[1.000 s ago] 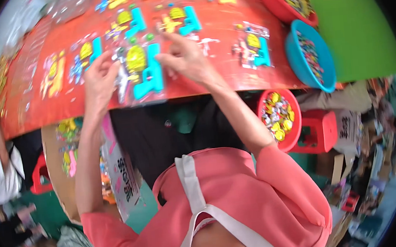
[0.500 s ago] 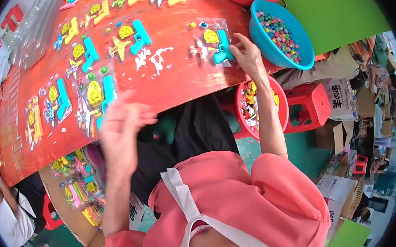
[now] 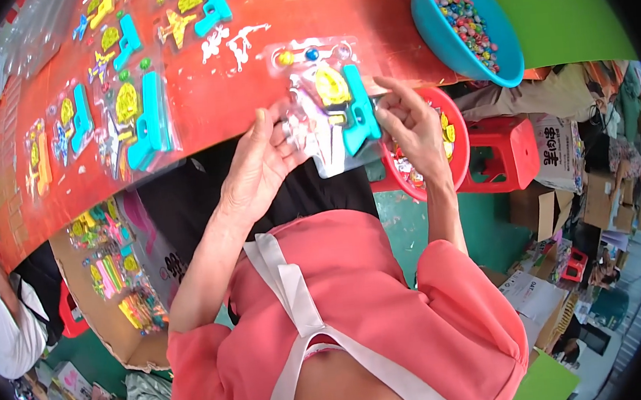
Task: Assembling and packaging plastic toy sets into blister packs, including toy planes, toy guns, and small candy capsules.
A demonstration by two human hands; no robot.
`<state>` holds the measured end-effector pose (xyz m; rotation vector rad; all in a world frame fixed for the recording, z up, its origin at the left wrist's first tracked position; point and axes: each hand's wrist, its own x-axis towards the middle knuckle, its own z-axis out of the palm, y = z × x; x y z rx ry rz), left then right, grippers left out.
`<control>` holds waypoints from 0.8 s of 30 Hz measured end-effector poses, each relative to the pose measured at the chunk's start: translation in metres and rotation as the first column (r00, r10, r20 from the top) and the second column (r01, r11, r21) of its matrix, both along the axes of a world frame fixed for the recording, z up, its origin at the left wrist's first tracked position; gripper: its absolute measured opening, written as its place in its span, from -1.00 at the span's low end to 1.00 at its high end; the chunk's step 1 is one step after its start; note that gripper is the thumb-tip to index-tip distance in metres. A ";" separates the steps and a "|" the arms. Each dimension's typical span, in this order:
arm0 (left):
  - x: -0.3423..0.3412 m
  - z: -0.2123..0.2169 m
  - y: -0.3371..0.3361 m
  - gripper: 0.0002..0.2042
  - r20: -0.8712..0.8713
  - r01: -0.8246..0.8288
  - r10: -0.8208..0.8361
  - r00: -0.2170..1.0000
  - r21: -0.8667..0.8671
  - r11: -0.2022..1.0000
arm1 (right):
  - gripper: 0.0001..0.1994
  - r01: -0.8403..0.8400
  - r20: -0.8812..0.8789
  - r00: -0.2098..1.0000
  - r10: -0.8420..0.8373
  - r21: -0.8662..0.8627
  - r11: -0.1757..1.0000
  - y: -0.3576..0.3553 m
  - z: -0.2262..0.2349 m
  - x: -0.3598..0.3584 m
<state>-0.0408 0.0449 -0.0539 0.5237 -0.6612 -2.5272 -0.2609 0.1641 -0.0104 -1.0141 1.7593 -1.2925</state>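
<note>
Both hands hold one clear toy pack at the near edge of the red counter. The left hand pinches the pack's left side with its fingers; the right hand grips its right side, just above a red bowl. A blue bowl of beads sits right of the pack. More packs lie to its left.

Both hands — left hand, right hand — hold a clear toy blister pack over the red table.
</note>
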 end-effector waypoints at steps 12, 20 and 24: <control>0.064 0.012 0.032 -0.50 0.044 -0.150 0.150 0.988 -0.007 0.989 | -0.52 -0.237 -0.044 0.970 0.240 0.065 0.969 0.024 0.006 0.048; 0.090 0.008 0.044 -0.52 0.000 -0.171 0.171 0.985 -0.019 0.985 | -0.71 -0.239 -0.509 0.847 0.151 -0.112 0.964 -0.013 0.029 0.049; 0.095 0.009 0.047 -0.53 0.021 -0.191 0.191 0.981 -0.027 0.981 | -0.72 -0.503 -0.688 0.662 0.296 -0.115 0.856 -0.038 0.044 0.054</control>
